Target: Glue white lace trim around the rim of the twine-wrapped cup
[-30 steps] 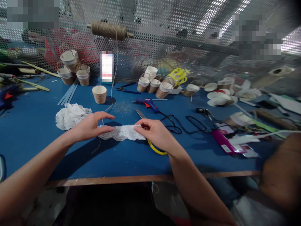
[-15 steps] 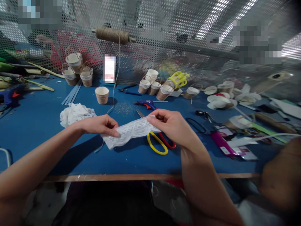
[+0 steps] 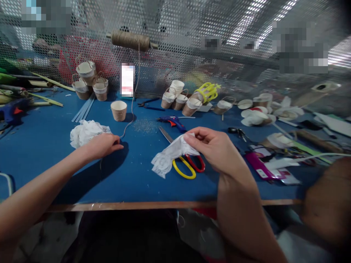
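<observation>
Farthest to the person's left, beyond the left forearm, a group of small cups [image 3: 100,91] stands stacked, each with a pale lace-like band and a twine handle; these look finished or close to it. A gathered heap of white lace [image 3: 86,132] lies just behind the left hand [image 3: 105,144], whose fingers are curled with the tips drawn nearly together; a length of twine [image 3: 139,58] runs down from the spool [image 3: 128,39] to them, though whether they pinch it cannot be told. Ahead of that hand, well apart from it, stands a brown cup [image 3: 119,113], upright, with neither band nor handle visible, so its trimming appears still to be done. Between the hands, a short strip of lace [image 3: 172,149] droops from the right hand [image 3: 212,146] toward the blue table [image 3: 131,182]; that hand is closed, thumb against fingers, on the strip's upper end. The strip seems cut to length but is attached to nothing. Scissors [image 3: 165,134] lie open-handled partly beneath it, and a blue glue gun [image 3: 175,122] rests ahead of the right hand, held by neither hand. Beyond the gun, more banded cups [image 3: 192,106] sit in a cluster, apparently at a similarly advanced stage.
</observation>
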`<state>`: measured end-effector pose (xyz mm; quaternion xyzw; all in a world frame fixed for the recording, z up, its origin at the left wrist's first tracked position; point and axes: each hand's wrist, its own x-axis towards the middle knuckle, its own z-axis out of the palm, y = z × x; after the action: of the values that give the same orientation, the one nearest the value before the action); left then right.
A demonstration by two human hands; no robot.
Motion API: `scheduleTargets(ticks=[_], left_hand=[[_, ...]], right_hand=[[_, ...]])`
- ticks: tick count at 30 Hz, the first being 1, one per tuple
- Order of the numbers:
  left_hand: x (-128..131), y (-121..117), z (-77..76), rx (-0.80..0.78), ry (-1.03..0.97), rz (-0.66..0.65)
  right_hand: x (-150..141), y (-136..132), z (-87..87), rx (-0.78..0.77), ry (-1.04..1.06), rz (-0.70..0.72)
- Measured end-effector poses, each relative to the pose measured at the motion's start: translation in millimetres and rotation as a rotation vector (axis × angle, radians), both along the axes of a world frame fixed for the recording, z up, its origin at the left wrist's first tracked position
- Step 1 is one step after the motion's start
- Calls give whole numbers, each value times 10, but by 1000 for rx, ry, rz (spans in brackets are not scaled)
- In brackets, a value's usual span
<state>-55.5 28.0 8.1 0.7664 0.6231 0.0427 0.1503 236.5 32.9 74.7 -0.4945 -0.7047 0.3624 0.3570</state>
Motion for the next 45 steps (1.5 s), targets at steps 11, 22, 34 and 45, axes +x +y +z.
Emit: scheduleTargets(ticks=[11,22,34,45], left_hand=[[556,10,118,-214,-687,-447],[85,-85,38,-556,-728,-67],[169,-198,39,-689,-1070,-10],[383,-320,96,-452,-1247,-94]], right_hand=[[-284,-37,310,-3,130,170],[-28,199,-294,-62,-479,76],[-826,-239,-539,-104,-175,274],[-773,-171,-696,-90,135,96]])
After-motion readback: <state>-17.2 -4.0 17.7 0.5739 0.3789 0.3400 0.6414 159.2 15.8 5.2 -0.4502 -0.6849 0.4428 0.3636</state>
